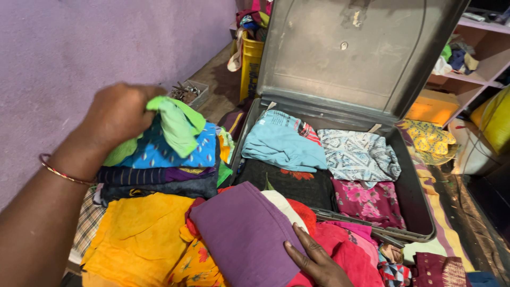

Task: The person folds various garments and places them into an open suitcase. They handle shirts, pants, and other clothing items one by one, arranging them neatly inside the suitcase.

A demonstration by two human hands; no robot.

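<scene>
Left hand (118,114) is up over a stack of folded clothes (159,170), fingers closed around a bunched light-green cloth (178,125) that droops onto the blue patterned piece on top of the stack. Right hand (317,261) lies flat, fingers spread, palm down on the edge of a folded purple cloth (241,234); it presses rather than grips. The purple cloth sits on a heap of red, pink and yellow garments just in front of an open grey metal trunk (414,212) (lid propped back, scuffed inside). The trunk already holds folded pieces: a light-blue one (281,146), a white-and-blue print beside it, a dark one and a pink floral one nearer the front.

Step in hand looks like sorting: green cloth being lifted off the stack while the purple one is held steady. Next move, as I judge it, calls for the left hand to carry the green cloth clear without dragging the blue piece along, and for a free spot in the trunk, which is near full.
</scene>
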